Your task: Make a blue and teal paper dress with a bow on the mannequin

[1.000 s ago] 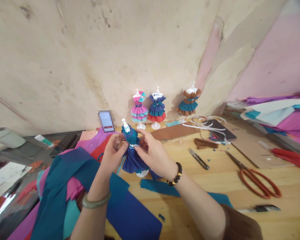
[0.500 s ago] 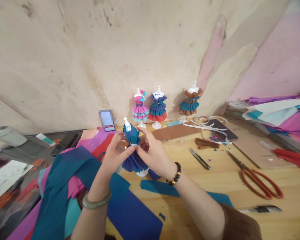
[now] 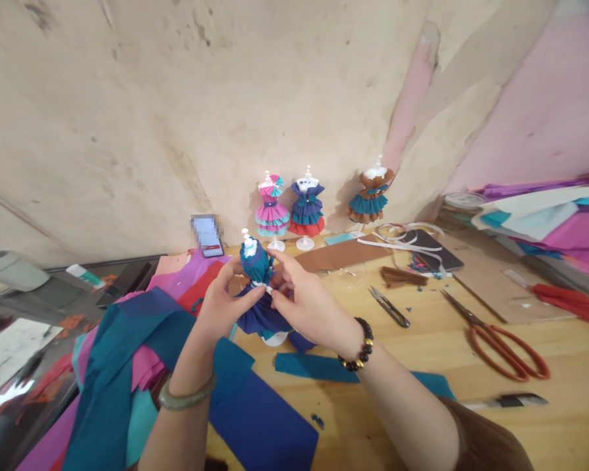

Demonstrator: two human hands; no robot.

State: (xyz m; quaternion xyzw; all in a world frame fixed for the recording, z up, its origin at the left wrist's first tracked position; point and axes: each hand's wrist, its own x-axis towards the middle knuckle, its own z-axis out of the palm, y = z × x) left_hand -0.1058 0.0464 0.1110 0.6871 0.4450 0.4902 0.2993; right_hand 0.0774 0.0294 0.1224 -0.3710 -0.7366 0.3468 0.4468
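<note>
A small white dress form wears a teal gathered top and a dark blue skirt. It stands on the wooden table between my hands. My left hand is closed around its left side, thumb at the waist. My right hand is closed at the right side, its thumb and fingers pinching a white strip that runs across the waist. The fingertips behind the form are partly hidden.
Three dressed forms stand by the wall: pink, blue and brown. Scissors, snips and a pen lie right. Fabric strips spread left and front; a phone leans behind.
My right hand has shifted slightly and its wrist has turned. The white strip at the waist now shows more between my thumbs. The whole view has moved a little.
</note>
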